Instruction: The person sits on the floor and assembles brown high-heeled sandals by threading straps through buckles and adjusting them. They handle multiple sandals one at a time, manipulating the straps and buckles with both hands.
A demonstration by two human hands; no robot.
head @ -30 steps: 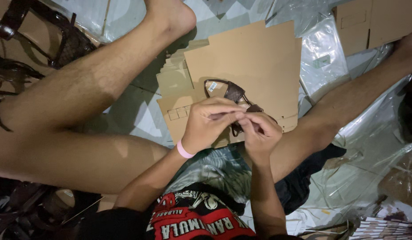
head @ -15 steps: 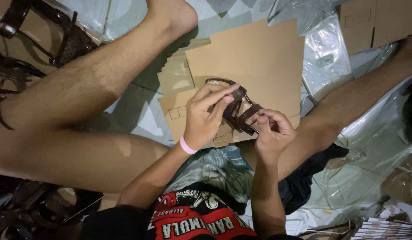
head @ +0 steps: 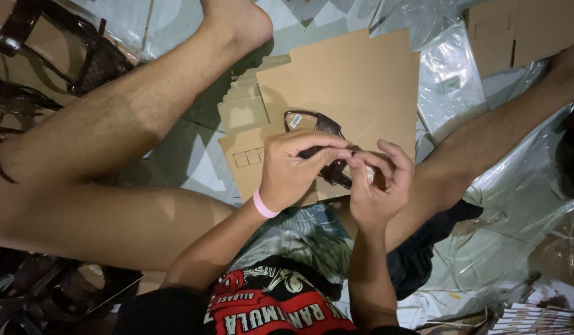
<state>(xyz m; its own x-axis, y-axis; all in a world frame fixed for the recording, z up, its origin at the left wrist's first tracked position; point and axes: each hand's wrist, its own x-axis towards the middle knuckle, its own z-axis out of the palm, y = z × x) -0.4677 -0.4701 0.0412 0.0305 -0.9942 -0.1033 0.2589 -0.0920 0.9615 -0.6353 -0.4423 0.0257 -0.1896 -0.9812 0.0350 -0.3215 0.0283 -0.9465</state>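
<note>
Dark sunglasses pinched between both hands.

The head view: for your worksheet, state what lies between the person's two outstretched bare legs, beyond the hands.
In the head view, flat brown cardboard sheets lie stacked there. Over them the left hand and right hand hold dark sunglasses.

Left hand curled with fingertips pinched, right hand cupped close beside it, forearms converging
</note>
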